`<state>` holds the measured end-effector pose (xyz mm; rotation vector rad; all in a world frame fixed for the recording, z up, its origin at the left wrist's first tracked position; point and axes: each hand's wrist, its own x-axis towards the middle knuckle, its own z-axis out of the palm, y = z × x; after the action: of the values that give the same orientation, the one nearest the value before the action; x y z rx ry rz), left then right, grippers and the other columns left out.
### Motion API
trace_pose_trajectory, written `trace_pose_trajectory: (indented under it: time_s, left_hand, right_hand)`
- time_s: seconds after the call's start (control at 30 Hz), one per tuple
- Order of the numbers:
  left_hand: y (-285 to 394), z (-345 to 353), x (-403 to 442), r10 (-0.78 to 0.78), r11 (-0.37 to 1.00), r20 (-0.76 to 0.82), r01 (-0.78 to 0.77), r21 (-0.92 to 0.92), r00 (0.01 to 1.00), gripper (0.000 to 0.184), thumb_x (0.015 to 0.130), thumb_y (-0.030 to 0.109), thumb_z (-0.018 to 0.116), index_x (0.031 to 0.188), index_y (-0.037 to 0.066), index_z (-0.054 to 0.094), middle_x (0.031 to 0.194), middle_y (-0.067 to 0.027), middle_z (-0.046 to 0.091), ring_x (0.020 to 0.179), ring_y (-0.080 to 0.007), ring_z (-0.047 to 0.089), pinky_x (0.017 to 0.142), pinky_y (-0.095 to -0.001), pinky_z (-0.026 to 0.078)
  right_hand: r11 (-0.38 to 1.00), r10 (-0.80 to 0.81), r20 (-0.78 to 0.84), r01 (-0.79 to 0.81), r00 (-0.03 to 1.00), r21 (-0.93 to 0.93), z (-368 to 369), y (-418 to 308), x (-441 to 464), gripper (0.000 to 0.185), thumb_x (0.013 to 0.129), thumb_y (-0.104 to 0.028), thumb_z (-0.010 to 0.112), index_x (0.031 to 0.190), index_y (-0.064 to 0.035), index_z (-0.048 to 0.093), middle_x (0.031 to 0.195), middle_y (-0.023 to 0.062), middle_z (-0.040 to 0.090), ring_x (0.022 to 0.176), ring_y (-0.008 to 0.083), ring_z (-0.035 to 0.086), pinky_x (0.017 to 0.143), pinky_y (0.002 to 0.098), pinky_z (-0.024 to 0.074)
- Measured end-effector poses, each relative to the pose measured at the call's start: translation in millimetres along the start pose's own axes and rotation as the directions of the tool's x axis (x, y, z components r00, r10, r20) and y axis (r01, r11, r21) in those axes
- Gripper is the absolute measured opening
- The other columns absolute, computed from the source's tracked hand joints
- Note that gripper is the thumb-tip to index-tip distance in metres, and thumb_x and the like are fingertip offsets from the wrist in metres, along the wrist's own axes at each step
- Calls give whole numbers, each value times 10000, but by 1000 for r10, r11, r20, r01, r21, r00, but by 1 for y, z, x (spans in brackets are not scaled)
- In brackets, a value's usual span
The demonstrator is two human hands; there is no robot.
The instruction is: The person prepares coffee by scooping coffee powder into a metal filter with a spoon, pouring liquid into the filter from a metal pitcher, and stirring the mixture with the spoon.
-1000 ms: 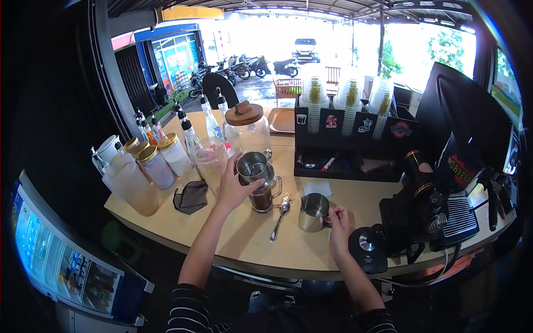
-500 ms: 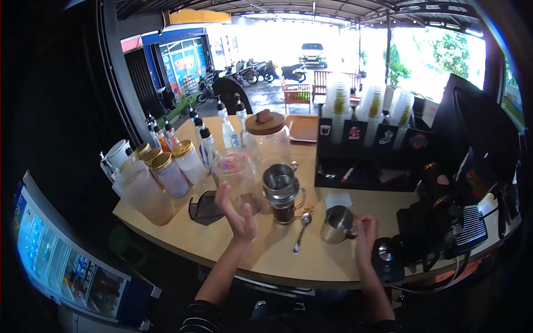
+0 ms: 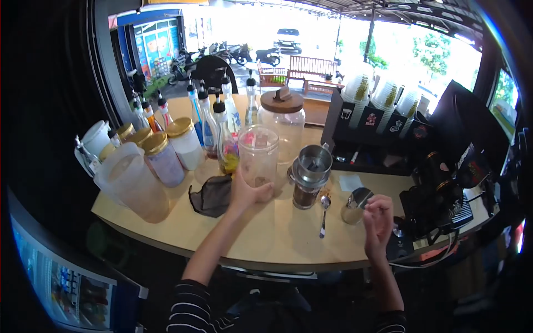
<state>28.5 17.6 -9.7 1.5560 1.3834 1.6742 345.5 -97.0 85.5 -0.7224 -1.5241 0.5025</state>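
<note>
My left hand (image 3: 247, 188) wraps round the lower side of a clear jar (image 3: 260, 150), which stands upright on the counter. My right hand (image 3: 378, 221) is closed at the handle side of a small metal pitcher (image 3: 353, 208); the fingers cover the handle. Between my hands, a metal drip coffee filter (image 3: 314, 165) sits on top of a glass mug (image 3: 306, 197) with dark liquid inside. A spoon (image 3: 323, 215) lies just right of the mug. Left of the jar is a dark mesh cloth (image 3: 211, 196).
A large jar with a wooden lid (image 3: 282, 125) and several pump-top bottles (image 3: 207, 125) stand behind. Gold-lidded jars (image 3: 162, 158) and a plastic pitcher (image 3: 133, 180) are at left. A black cup rack (image 3: 363, 130) and a coffee grinder (image 3: 436, 191) occupy the right.
My left hand has come from raised and open to grasping the clear jar. My right hand stays beside the metal pitcher, its fingers more curled. The whole view has shifted.
</note>
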Motion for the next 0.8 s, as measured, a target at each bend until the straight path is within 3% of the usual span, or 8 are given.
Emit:
trace_pose_trajectory:
  time_s: [0.27,0.33,0.47,0.53,0.63,0.67,0.73,0.8]
  left_hand:
    - [45,-41,-7,221,972,87,-227,68,971,905,526,189,865,1286,7,407,1242,-144,478,1179,-270,473,1007,-368,388]
    - [44,-45,-11,204,978,120,-208,27,972,912,514,145,855,1297,17,405,1260,-130,459,1196,-273,457,1022,-361,377]
    - [28,-49,-12,354,933,205,-360,-6,913,942,484,64,813,1322,28,385,1283,-121,432,1224,-286,431,1068,-355,341]
    - [21,-50,-11,382,921,164,-389,14,910,943,488,63,810,1325,31,378,1298,-124,427,1242,-296,417,1076,-360,334]
    - [20,-51,-15,384,918,166,-395,40,908,971,481,75,830,1333,39,366,1314,-126,419,1254,-304,410,1070,-369,345]
    - [21,-52,-17,374,923,169,-384,27,912,981,479,81,838,1336,43,363,1316,-127,418,1253,-306,412,1066,-371,350]
    - [19,-52,-16,436,879,197,-463,119,878,1010,465,101,858,1341,49,356,1320,-129,415,1253,-312,412,1065,-375,355]
    - [18,-50,-15,460,874,182,-479,80,869,1023,459,112,866,1341,51,352,1321,-133,415,1248,-317,415,1062,-382,359]
  right_hand:
    - [989,-119,239,136,964,-55,86,-46,24,225,812,21,613,1012,-10,515,980,88,534,830,161,516,733,276,448]
    - [981,-47,459,127,887,-145,107,-63,42,141,802,25,604,938,-1,575,970,113,587,815,207,582,710,302,468]
    - [964,-30,578,178,815,-200,154,-46,68,137,811,74,515,890,13,609,953,97,624,748,175,588,716,282,471]
    - [883,-40,748,374,662,-284,173,-24,79,132,747,-6,579,865,11,637,931,193,624,864,359,611,745,366,495]
    - [711,273,830,479,487,-515,196,-32,89,205,717,-72,618,908,-13,665,939,174,645,882,330,630,770,355,504]
    - [713,272,829,475,489,-515,204,-10,88,205,717,-72,618,908,-13,665,939,174,645,882,330,630,770,355,504]
    - [463,273,938,825,216,-324,222,51,81,229,707,-151,644,901,-36,683,941,152,663,899,290,648,786,373,517]
    - [507,249,942,799,225,-324,238,42,84,234,732,-182,616,910,-47,686,932,122,670,902,266,654,802,401,522]
